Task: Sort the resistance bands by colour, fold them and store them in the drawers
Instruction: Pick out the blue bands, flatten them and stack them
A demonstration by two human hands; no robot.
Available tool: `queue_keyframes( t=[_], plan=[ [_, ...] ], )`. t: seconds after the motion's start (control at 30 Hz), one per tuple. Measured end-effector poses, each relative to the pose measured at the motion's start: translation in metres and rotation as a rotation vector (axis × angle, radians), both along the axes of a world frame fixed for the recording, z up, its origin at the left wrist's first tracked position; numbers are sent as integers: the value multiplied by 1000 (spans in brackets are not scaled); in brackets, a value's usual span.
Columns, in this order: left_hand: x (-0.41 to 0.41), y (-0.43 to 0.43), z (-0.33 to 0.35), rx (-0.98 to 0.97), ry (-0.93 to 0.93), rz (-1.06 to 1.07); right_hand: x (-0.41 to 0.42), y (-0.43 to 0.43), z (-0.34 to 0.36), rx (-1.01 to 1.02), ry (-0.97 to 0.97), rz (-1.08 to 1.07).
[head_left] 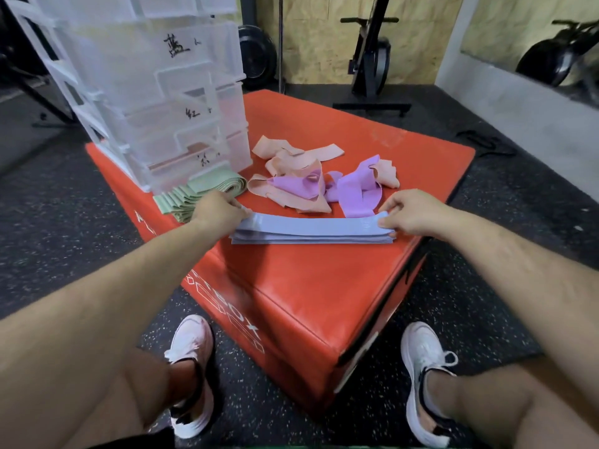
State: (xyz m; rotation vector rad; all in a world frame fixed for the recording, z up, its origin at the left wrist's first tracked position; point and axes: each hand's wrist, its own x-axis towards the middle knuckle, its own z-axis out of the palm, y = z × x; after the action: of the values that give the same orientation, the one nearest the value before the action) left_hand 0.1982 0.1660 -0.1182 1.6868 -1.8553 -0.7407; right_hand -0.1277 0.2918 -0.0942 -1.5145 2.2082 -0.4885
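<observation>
Speckled black rubber floor (48, 215) underfoot, red plyo box (308, 286) centre, chipboard wall (317, 37) behind, exercise bike (369, 63) parked against it.

Blue bands (311, 233) are stacked flat, the top one pinched at both ends. Folded green bands (181, 202) are laid just beside the translucent drawer unit (155, 92). Peach bands (298, 153) and purple bands (353, 186) are left tangled just behind.

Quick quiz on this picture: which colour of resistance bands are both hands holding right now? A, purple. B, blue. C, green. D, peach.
B: the left hand and the right hand each pinch one end of the flat stack of blue bands on the red plyo box. The green bands lie folded by the drawers, and the purple bands and peach bands sit in a loose pile beyond.
</observation>
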Motion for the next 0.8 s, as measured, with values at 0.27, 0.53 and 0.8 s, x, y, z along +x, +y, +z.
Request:
queue_keyframes(
  t=[0.27, 0.53, 0.8],
  plan=[
    [-4, 6, -17, -131, -82, -31, 6, 0, -18, 19, -15, -86],
    [-17, 23, -11, -475, -339, -206, 8, 6, -5, 226, -107, -232],
    [-63, 57, -22, -382, -262, -649, 11, 4, -2, 159, -382, -272]
  ],
)
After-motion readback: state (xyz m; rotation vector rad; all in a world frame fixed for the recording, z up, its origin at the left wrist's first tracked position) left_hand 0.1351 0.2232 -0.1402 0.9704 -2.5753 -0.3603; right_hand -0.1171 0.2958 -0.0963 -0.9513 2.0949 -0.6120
